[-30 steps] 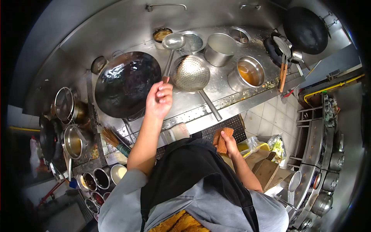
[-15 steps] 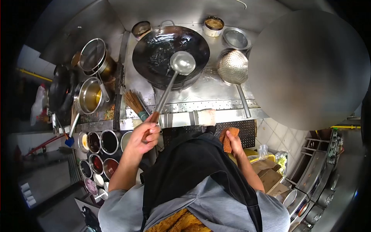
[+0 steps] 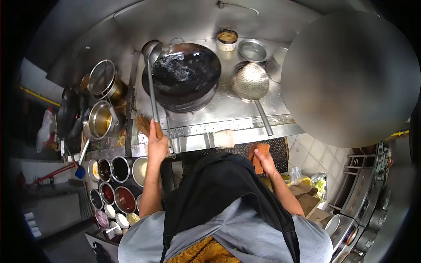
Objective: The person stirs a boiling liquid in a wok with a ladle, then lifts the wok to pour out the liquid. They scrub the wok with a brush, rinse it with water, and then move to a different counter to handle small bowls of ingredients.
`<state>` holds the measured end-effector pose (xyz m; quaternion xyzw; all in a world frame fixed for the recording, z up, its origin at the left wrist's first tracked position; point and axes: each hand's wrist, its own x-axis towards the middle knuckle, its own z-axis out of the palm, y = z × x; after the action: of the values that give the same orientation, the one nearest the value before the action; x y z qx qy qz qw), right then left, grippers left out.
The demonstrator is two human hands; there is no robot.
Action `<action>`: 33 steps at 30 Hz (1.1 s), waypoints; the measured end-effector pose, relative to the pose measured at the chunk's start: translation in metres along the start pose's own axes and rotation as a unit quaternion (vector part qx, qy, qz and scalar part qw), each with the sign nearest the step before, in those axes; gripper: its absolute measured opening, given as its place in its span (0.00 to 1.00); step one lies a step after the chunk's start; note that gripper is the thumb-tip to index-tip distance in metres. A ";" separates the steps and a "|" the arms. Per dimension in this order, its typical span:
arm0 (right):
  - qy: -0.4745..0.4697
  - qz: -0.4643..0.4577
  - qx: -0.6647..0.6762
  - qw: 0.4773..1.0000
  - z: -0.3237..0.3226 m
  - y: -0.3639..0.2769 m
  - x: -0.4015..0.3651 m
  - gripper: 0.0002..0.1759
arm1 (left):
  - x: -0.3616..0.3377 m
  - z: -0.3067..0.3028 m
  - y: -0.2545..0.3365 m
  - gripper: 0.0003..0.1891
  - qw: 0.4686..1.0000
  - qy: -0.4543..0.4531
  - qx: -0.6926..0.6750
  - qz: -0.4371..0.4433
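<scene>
My left hand (image 3: 158, 147) is closed around the wooden grip of a long ladle (image 3: 152, 90). The ladle's bowl is at the wok's back left rim, by a small round container (image 3: 149, 45) that it partly covers. Liquid glistens inside the large dark wok (image 3: 197, 74), which sits on the stove. A bamboo brush (image 3: 142, 125) lies at the stove's front edge, partly behind my left hand. My right hand (image 3: 265, 162) grips a folded orange-brown cloth (image 3: 262, 154) in front of my apron.
Right of the wok rests a perforated strainer ladle (image 3: 251, 82), near a metal bowl (image 3: 253, 50) and a tub (image 3: 227, 40). Pots with sieves (image 3: 101, 120) stand to the left. Several seasoning containers (image 3: 125, 199) are at lower left. A faucet (image 3: 239, 6) juts from the back wall.
The ladle has swung from above the wok's middle to its back left rim, and my left hand has turned with it. Liquid in the wok now looks stirred up. The view has shifted slightly.
</scene>
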<state>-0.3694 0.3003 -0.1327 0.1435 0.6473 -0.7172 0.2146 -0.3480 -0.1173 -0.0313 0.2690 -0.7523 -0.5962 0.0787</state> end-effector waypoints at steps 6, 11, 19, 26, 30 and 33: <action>0.071 0.003 0.040 0.997 -0.079 0.007 -0.034 0.23 | -0.010 0.130 0.048 0.43 0.989 -0.142 -0.001 0.051; 0.088 0.030 0.052 0.994 -0.120 0.010 -0.058 0.22 | 0.008 0.272 0.038 0.46 0.866 -0.406 -0.268 0.114; 0.097 0.015 -0.020 0.995 -0.183 0.064 -0.039 0.20 | -0.007 0.467 0.053 0.38 0.885 -0.320 0.159 0.298; 0.047 0.021 -0.006 0.999 -0.187 0.079 -0.024 0.20 | -0.023 0.468 0.016 0.35 0.832 -0.398 0.256 0.291; 0.023 -0.004 0.098 0.995 -0.161 0.056 -0.024 0.20 | -0.024 0.379 -0.017 0.22 0.837 -0.481 0.144 0.219; 0.003 0.028 -0.012 1.000 -0.160 0.048 -0.011 0.20 | -0.016 0.286 -0.066 0.18 0.896 -0.343 0.216 0.183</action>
<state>-0.3478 0.4573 -0.1879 0.1608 0.6520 -0.7029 0.2344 -0.4396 0.1253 -0.1695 -0.0839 -0.8789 -0.4491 -0.1368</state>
